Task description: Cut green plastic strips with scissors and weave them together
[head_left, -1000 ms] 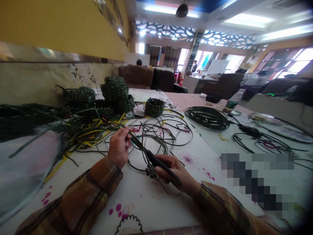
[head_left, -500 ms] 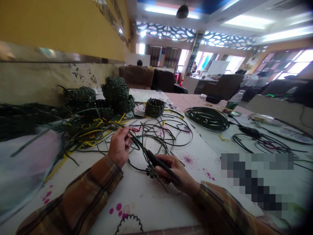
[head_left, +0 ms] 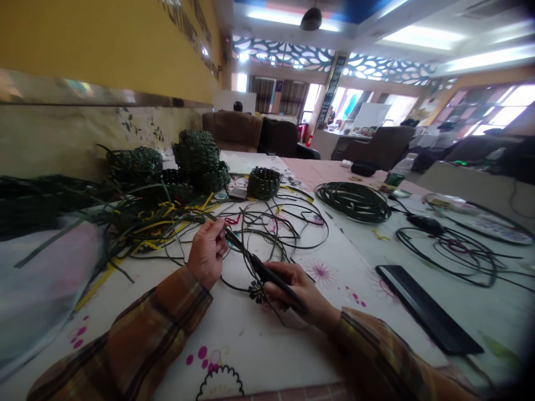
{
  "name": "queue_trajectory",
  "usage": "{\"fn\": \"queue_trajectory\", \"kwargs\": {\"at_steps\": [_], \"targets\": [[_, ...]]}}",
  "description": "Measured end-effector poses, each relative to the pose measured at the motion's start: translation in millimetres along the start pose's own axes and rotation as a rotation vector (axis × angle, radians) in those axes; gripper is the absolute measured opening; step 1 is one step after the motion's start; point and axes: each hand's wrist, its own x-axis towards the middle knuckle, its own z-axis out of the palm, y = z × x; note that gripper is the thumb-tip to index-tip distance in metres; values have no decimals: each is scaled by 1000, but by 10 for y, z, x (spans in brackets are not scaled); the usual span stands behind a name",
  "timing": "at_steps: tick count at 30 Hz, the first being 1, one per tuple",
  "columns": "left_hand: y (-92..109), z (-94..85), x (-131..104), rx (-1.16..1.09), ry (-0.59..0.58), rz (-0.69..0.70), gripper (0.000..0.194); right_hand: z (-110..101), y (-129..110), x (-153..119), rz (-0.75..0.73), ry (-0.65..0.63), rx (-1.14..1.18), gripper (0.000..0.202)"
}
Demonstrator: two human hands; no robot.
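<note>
Pinched between the fingers of my left hand (head_left: 208, 252) is a dark green strip (head_left: 234, 238) that runs down to the right. My right hand (head_left: 295, 292) is wrapped round a black-handled tool (head_left: 279, 283), its tip against the strips near the middle; whether its jaws are open cannot be made out. Just below the tip is a small dark looped flower shape (head_left: 257, 291). Loose green strips (head_left: 309, 245) curl over the table behind my hands. A small woven dark green basket (head_left: 264, 184) stands beyond them.
Larger woven baskets (head_left: 196, 153) and tangled green and yellow strips (head_left: 154, 223) lie at the left. Right of centre is a coil of dark strip (head_left: 353, 201). A bottle (head_left: 395, 177), a black mouse (head_left: 426, 224) and a black phone-like device (head_left: 430, 309) are at the right.
My left hand has shifted slightly to the right and down along the strip. My right hand and the tool have barely moved.
</note>
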Motion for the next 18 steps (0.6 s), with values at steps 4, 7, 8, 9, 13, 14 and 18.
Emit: {"fn": "queue_trajectory", "kwargs": {"at_steps": [4, 7, 8, 9, 13, 14, 18], "targets": [[22, -1, 13, -52, 16, -20, 18, 26, -33, -25, 1, 12, -44, 47], [69, -21, 66, -92, 54, -42, 13, 14, -57, -46, -12, 2, -100, 45], [84, -29, 85, -94, 65, -44, 13, 7, -59, -50, -16, -3, -115, 43], [95, -36, 99, -90, 73, -44, 13, -1, -59, -52, -18, -6, -124, 41], [90, -41, 96, -49, 84, -28, 17, -17, -43, -39, 0, -9, -76, 46], [76, -38, 83, -43, 76, -20, 19, -19, -40, -32, 2, -11, -57, 48], [14, -33, 35, -14, 31, 5, 31, -26, -36, -8, -23, -27, -42, 45]]}}
